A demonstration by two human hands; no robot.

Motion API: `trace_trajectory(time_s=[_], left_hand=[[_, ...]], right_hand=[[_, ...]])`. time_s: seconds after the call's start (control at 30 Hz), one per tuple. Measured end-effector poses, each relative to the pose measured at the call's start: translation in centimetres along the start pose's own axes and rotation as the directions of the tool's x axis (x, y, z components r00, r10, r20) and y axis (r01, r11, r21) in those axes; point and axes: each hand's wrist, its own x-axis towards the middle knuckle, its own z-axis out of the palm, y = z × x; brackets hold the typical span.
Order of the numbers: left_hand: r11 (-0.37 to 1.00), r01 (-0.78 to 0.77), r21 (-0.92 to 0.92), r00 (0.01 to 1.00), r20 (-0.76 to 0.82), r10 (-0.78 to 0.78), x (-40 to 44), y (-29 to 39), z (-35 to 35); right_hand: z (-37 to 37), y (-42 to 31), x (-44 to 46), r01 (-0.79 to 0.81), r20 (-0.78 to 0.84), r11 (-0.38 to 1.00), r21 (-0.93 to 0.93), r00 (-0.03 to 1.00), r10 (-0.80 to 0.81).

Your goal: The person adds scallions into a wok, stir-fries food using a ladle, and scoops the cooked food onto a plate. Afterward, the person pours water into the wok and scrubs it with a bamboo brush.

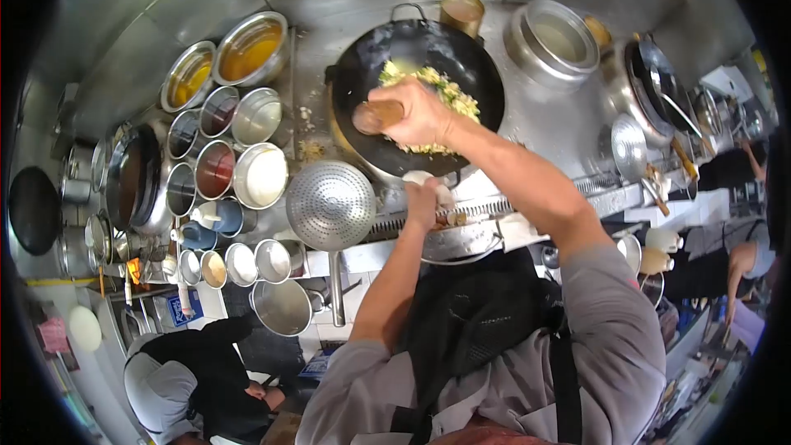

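A black wok [354, 74] sits on the steel stove, holding chopped food [451, 97] with yellow, pale and green bits. Over it, my right hand [422, 111] is closed around the wooden handle [377, 118] of a cooking utensil. The utensil's head is blurred or hidden, so its kind is unclear. My left hand [423, 202] grips a white cloth [441, 191] at the wok's near rim. Whether a wok handle lies under the cloth cannot be seen. Left of this hand rests a large perforated strainer [331, 204], its long handle pointing toward me.
Several steel pots of sauces and seasonings [261, 175] stand at left, with two bowls of yellow liquid [251, 48] behind. A lidless steel pot [563, 41] is at back right. One co-worker [194, 379] is at lower left; others work at far right.
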Motion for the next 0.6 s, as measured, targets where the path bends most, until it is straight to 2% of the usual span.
trace_trajectory(time_s=[0.07,0.1,0.13,0.17,0.2,0.23,0.27,0.33,0.4,0.43,0.47,0.53,0.57,0.6], left_hand=[[0.998,0.068,0.002,0.987,0.148,-0.068,-1.5,3.5,1.0],[0.99,-0.066,-0.122,0.99,0.113,0.08,-2.4,4.7,2.7],[0.983,-0.114,-0.147,0.985,0.114,0.131,-2.1,4.4,2.9],[0.972,-0.16,-0.174,0.977,0.115,0.182,-1.8,4.1,3.0],[0.99,-0.045,-0.136,0.996,0.071,0.055,-1.2,2.8,2.3],[0.997,0.067,-0.04,0.996,-0.061,-0.069,-1.2,3.1,2.4],[0.997,0.064,-0.045,0.995,-0.076,-0.067,-1.5,3.4,2.6],[0.992,0.12,-0.03,0.993,0.01,-0.12,-1.8,4.2,2.8],[0.989,0.148,0.009,0.987,-0.07,-0.147,-1.2,4.3,2.7],[0.986,0.164,0.019,0.986,-0.049,-0.162,-1.2,4.4,2.6],[0.983,0.182,0.029,0.983,-0.023,-0.182,-1.4,4.3,2.5],[0.987,0.156,0.032,0.987,-0.036,-0.155,-0.9,3.6,2.6],[0.989,0.148,0.028,0.988,-0.052,-0.146,-1.0,3.5,2.7],[0.99,0.14,0.029,0.988,-0.065,-0.138,-1.0,3.7,2.6]], right_hand=[[-1.6,-0.9,-2.7,-0.024,-0.052,0.998,-0.054,0.998,0.021],[-3.0,-3.2,-5.5,-0.009,-0.084,0.994,-0.109,0.996,0.0],[-3.7,-4.6,-7.6,0.006,-0.11,0.987,-0.159,0.994,-0.024],[-3.1,-3.5,-9.2,0.008,-0.304,0.982,-0.189,0.95,-0.066],[-2.2,-1.5,-11.2,0.003,-0.486,0.977,-0.214,0.867,-0.109],[-3.1,1.6,-11.7,0.004,-0.488,0.981,-0.195,0.867,-0.101],[-5.1,2.0,-10.5,0.002,-0.447,0.998,-0.056,0.894,-0.027],[-7.7,1.9,-8.5,-0.174,-0.541,0.973,0.154,0.809,0.23],[-9.6,-2.6,-8.0,-0.065,-0.673,0.964,0.257,0.704,0.227],[-9.3,-0.7,-8.8,-0.115,-0.72,0.973,0.198,0.657,0.224],[-8.2,2.3,-10.0,-0.114,-0.721,0.973,0.2,0.655,0.224],[-7.0,8.0,-10.3,-0.063,-0.691,0.923,0.38,0.644,0.328],[-7.7,7.8,-8.5,-0.087,-0.665,0.894,0.44,0.637,0.389],[-9.1,7.2,-7.3,-0.184,-0.678,0.921,0.344,0.63,0.379]])
